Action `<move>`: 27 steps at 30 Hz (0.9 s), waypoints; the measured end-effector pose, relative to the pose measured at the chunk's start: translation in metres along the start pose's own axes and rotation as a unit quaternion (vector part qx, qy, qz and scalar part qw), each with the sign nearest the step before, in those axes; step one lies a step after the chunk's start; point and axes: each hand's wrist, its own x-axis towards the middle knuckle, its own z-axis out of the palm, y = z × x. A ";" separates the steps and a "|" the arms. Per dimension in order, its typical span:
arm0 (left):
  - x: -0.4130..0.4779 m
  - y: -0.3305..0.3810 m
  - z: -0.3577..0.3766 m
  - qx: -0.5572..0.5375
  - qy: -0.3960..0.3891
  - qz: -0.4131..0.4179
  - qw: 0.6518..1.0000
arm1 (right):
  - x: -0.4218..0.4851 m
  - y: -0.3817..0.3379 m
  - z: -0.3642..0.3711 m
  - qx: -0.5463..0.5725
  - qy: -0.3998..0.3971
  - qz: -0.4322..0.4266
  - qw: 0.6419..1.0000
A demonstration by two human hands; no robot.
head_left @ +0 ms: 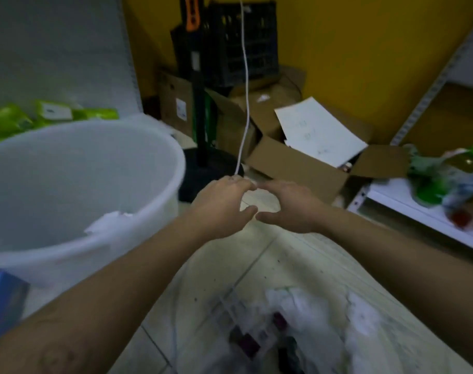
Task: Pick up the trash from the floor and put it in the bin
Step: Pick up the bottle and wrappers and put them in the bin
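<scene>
Two bare forearms, no sleeves in view, no watch, rings or gloves, left hand (219, 209) and right hand (292, 209) both uncovered, short-nailed fingers (246, 210), a faint circular mark on the left forearm near the elbow

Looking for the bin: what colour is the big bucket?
White bucket, clearest in the head view.
</scene>
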 end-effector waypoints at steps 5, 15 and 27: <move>-0.042 0.001 0.109 -0.032 -0.148 -0.046 0.987 | -0.069 0.058 0.101 0.021 -0.100 0.060 0.993; -0.130 0.005 0.215 0.004 -0.349 -0.126 0.929 | -0.110 0.085 0.215 0.046 -0.172 0.173 0.969; -0.147 0.003 0.235 0.001 -0.322 -0.162 0.933 | -0.100 0.092 0.224 0.176 -0.108 0.214 0.955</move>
